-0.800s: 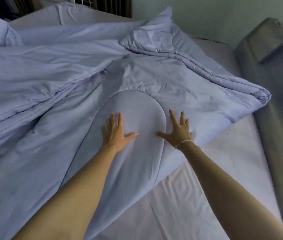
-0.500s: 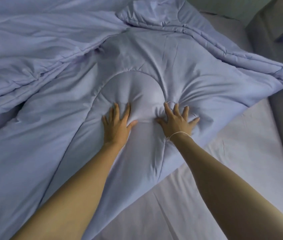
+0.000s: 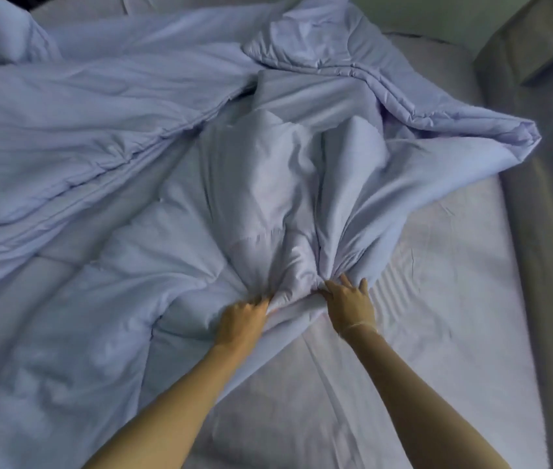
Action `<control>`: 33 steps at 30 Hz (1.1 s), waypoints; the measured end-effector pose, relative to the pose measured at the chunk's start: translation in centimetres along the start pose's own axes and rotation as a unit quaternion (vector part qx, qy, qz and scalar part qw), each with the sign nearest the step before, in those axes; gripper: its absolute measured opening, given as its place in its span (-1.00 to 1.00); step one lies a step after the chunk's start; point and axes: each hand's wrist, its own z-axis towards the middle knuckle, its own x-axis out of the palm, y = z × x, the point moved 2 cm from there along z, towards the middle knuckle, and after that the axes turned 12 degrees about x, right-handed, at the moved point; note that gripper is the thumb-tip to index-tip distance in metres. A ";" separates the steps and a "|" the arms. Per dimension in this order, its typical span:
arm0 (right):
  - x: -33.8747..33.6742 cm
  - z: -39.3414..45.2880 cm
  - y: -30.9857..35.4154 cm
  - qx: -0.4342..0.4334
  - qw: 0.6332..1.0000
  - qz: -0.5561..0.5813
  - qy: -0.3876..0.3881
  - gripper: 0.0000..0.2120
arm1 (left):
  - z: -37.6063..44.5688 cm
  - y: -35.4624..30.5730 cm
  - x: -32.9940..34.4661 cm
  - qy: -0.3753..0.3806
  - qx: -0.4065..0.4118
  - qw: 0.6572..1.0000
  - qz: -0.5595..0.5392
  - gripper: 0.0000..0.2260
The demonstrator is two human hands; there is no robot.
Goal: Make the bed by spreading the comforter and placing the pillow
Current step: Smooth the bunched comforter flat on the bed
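Observation:
A pale lavender comforter [image 3: 133, 157] lies crumpled across the left and middle of the bed, with a folded corner reaching to the right edge. My left hand [image 3: 243, 323] is shut on a bunch of its fabric near the middle. My right hand [image 3: 351, 308] grips the comforter just to the right of it, fingers curled into the cloth. Between and beyond the two hands the fabric is gathered into raised ridges. A lavender bulge at the top left [image 3: 1, 32] may be a pillow; I cannot tell.
The white fitted sheet [image 3: 437, 299] shows bare on the right and near side of the mattress. A grey-brown upholstered bed frame [image 3: 545, 299] runs along the right edge. A pale wall [image 3: 420, 11] stands behind the bed.
Both hands went from lying flat and open on the comforter to clutching it. They have pulled the fabric toward me, bunching it into ridges and baring more sheet.

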 end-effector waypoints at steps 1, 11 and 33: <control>0.5 -2.4 -1.2 -0.009 1.000 0.008 -0.015 -0.74 | -1.9 -1.8 0.0 0.006 0.017 1.000 -0.005 -0.76; -1.8 -8.2 -6.9 0.028 0.989 0.146 -0.014 -0.53 | -5.8 -7.8 -3.0 -0.167 0.037 0.974 -0.146 -0.66; -0.6 11.2 2.1 0.067 0.994 -0.054 0.072 -0.08 | 10.3 11.2 3.8 0.128 -0.121 0.971 -0.162 0.09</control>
